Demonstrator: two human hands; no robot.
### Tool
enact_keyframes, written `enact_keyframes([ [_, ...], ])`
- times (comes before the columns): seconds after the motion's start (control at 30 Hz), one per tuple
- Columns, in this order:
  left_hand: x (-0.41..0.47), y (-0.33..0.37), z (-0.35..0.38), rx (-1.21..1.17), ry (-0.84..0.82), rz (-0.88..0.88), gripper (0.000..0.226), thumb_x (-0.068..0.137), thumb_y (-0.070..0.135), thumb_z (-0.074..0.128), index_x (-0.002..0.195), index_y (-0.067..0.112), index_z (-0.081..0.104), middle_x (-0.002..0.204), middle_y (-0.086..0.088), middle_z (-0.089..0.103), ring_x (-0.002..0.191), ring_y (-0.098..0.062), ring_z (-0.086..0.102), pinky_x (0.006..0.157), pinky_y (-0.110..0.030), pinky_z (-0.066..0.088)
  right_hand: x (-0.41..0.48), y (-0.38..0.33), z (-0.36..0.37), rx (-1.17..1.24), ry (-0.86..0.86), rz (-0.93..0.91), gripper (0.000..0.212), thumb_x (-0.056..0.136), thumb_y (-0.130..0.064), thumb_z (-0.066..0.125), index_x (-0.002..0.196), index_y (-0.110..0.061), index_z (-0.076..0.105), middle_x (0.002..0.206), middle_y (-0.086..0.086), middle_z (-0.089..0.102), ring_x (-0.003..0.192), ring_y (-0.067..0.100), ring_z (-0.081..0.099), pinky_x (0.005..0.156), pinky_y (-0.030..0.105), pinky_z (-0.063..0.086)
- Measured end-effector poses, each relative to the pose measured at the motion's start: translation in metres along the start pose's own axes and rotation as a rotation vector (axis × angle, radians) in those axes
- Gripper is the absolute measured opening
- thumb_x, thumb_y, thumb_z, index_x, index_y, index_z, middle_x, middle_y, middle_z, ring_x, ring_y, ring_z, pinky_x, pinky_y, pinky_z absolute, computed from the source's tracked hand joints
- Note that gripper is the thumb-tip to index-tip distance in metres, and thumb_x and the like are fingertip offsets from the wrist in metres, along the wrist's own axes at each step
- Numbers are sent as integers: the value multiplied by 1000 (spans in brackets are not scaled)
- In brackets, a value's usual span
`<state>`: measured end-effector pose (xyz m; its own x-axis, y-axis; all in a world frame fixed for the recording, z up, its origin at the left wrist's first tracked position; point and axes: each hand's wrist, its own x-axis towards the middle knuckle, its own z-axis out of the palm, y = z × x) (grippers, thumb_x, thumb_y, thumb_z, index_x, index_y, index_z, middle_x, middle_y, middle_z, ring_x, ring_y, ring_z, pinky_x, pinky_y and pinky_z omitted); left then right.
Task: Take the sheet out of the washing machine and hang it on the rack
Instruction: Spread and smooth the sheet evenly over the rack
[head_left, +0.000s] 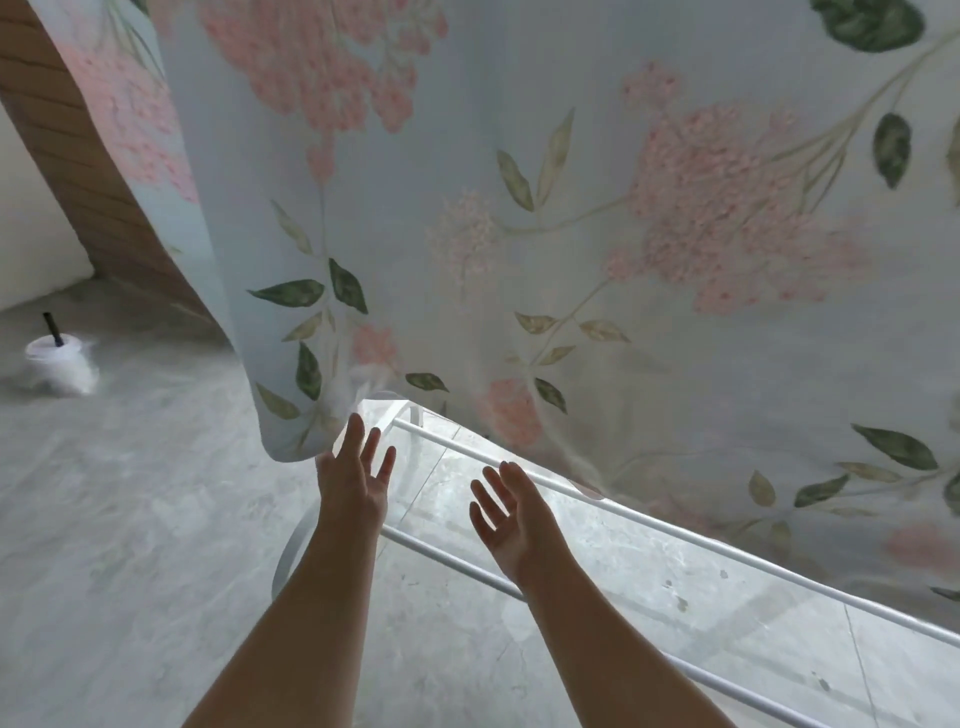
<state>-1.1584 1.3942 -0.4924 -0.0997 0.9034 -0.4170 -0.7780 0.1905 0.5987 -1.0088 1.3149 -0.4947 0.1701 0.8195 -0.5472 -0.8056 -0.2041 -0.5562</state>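
A pale blue sheet (597, 218) printed with pink flowers and green leaves billows across the upper and right part of the view, spread above the white drying rack (675, 530). Its lower edge drapes over the rack's far bars. My left hand (356, 478) is stretched out with straight fingers, its fingertips just below the sheet's hanging left corner. My right hand (506, 512) is open too, palm turned inward, over the rack's bars and just short of the sheet's edge. Neither hand holds anything.
The floor is grey stone tile (130, 519). A white plastic cup with a black straw (57, 358) stands on the floor at the left. A wooden panel (67, 130) and a white wall run behind it at the upper left.
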Motion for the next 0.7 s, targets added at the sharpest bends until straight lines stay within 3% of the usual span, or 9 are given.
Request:
enact_keyframes([
  [0.2,39,19,-8,-31,7,21,45,89,15,62,131,11,46,116,-4,60,103,-14,61,100,-42,44,34,8,25,34,32,-138,13,89,-17,62,102,-18,60,110,-2,64,100,18,62,72,31,48],
  [0.47,53,30,-18,19,81,52,13,88,15,63,97,18,54,101,-2,63,94,-14,62,90,-37,47,52,9,38,50,48,-172,25,87,-17,64,111,-19,59,115,-2,62,103,21,62,72,32,49],
  [0.6,57,34,-19,33,35,66,35,88,16,62,121,14,50,108,-1,61,100,-15,60,92,-39,47,56,7,40,64,41,-185,20,86,-13,65,105,-17,59,101,-2,63,89,16,61,64,28,47],
  [0.7,56,33,-22,108,51,109,32,89,13,61,118,15,48,104,1,61,102,-17,60,92,-38,47,56,11,36,33,59,-198,13,87,-11,65,98,-16,61,94,-1,63,84,15,58,64,28,47],
])
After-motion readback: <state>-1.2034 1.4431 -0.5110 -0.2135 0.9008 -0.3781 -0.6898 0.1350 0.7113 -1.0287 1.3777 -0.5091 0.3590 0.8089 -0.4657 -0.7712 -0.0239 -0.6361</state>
